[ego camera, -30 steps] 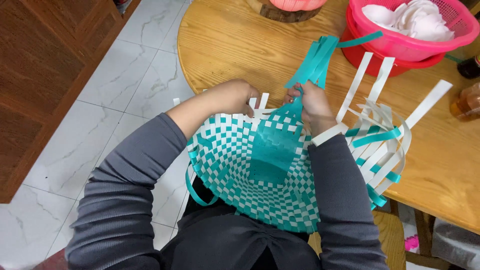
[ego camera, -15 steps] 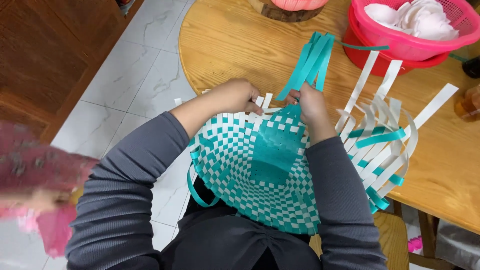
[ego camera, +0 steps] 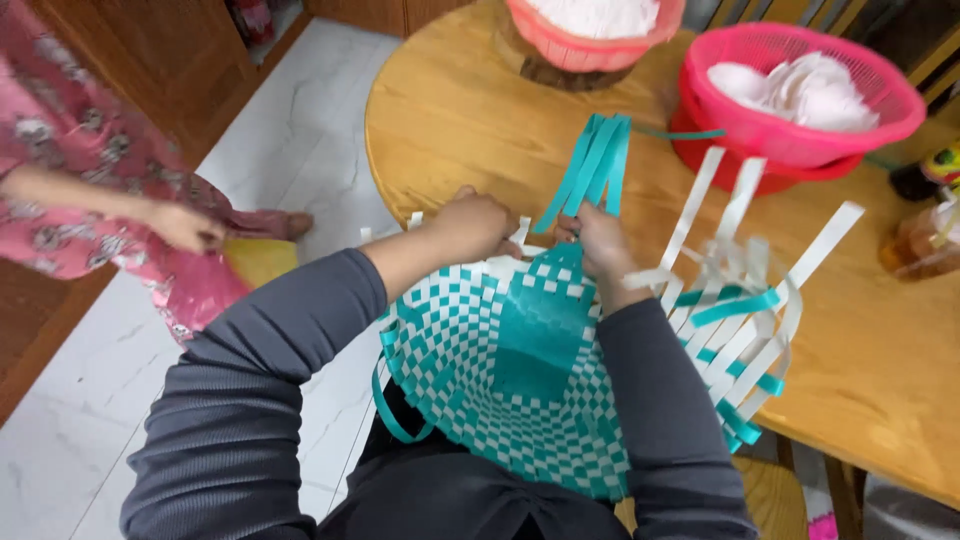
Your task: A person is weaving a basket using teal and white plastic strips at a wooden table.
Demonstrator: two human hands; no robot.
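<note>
While both hands grip, left hand, right hand, teal strips, woven basket

A round wooden table with a light, yellowish top carries the things. At its far right stands a pink plastic basket with white pieces inside, set on a red bowl. At the far middle a second, salmon-coloured basket sits on a dark wooden block. At the right edge stand two small bottles, one dark and one with brown liquid. On the near part of the table lies the teal and white woven basket, half over the edge, its loose white strips spread on the wood.
</note>
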